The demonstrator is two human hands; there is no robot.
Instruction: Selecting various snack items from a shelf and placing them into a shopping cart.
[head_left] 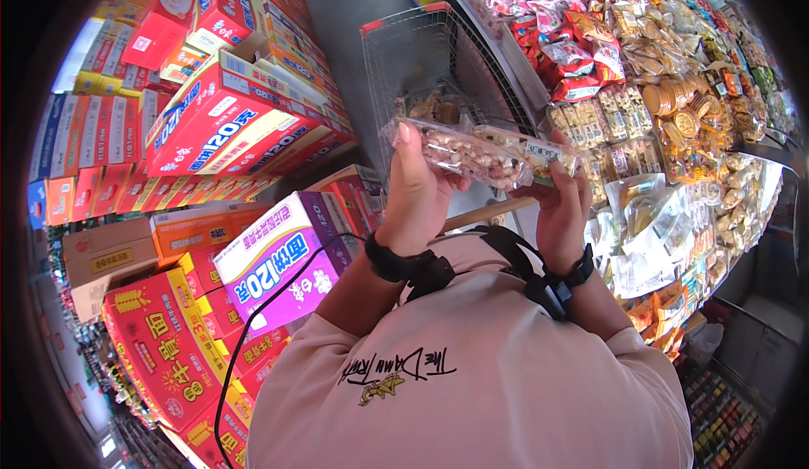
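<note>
Above the grey wire-mesh shopping cart [489, 64], the left hand [415, 187] grips an oblong clear-plastic pack of pinkish lumps [480, 155] — the right hand [560, 208] grasps a paler clear-plastic pack [539, 150] (just beside it).

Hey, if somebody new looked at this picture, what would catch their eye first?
Probably the clear-wrapped snacks held up near the centre between the left hand and the right hand, with a wire cart beyond. Next, the bright red cartons stacked along the left, with a purple-and-white box among them. On the right, a broad display of bagged treats stands out.
</note>
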